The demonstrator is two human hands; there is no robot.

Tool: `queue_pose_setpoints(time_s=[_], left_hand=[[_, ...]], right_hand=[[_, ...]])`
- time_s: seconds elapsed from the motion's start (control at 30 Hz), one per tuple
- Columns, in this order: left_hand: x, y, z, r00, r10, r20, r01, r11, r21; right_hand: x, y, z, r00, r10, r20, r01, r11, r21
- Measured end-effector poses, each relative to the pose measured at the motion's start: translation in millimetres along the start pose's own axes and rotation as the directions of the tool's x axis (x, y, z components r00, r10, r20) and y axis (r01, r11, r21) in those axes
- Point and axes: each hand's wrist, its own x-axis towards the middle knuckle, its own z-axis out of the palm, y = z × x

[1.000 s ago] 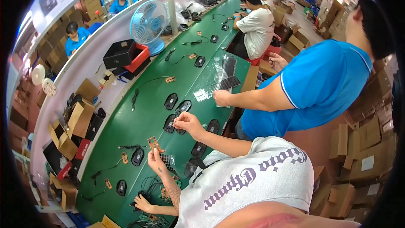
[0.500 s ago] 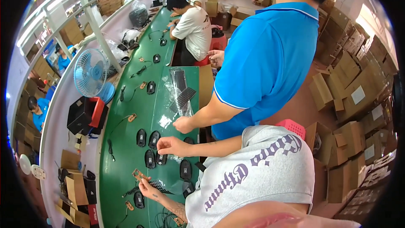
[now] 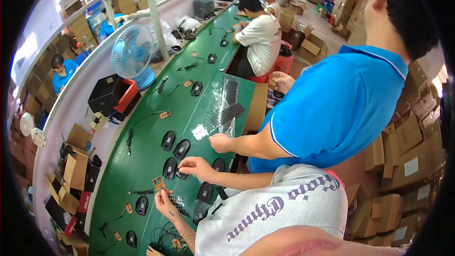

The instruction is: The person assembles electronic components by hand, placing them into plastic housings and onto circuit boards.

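Four black oval plastic shells [image 3: 169, 168] sit close together on a long, shiny green table [image 3: 147, 156]. Just below the four shells, the left hand [image 3: 163, 202] pinches a thin orange-brown circuit board [image 3: 159, 183] with holes in it. The board is up in the fingers. The right hand [image 3: 198, 167] is over the lower right shell of the four, with its fingers curled in toward the thumb. I cannot tell if it holds something small or touches that shell.

Below the four shells, a black sheet with a grid of little squares [image 3: 178, 204] is just beside the left hand. To their lower left lies another black oval shell [image 3: 141, 205], near a small orange board with a black cable [image 3: 129, 207]. Up and to their right is the hand of a co-worker in a blue shirt [image 3: 220, 143], near clear plastic bags [image 3: 222, 119].
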Motion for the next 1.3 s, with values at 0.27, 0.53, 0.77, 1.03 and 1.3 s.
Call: queue_pose_setpoints(time_s=[0.27, 0.53, 0.77, 1.03, 1.3], left_hand=[[5, 16, 3, 0.998, -0.017, 0.068, 0.016, 1.0, 0.016], [8, 25, 8, 0.995, -0.043, 0.089, 0.043, 0.999, -0.003], [0, 24, -4, 0.997, -0.032, 0.075, 0.028, 0.998, 0.055], [-10, -17, -30, 0.995, -0.004, 0.099, 0.012, 0.997, -0.081], [-31, 6, -29, 0.992, -0.074, 0.099, 0.079, 0.996, -0.05]], right_hand=[[9, 10, 0, 0.992, 0.122, -0.004, -0.122, 0.99, 0.076], [25, 22, 3, 0.987, 0.107, 0.124, -0.114, 0.992, 0.057], [23, 20, 26, 0.953, 0.247, 0.178, -0.267, 0.958, 0.101], [6, 45, 53, 0.942, 0.24, 0.235, -0.285, 0.941, 0.184], [-8, 37, 57, 0.919, 0.265, 0.293, -0.336, 0.915, 0.224]])
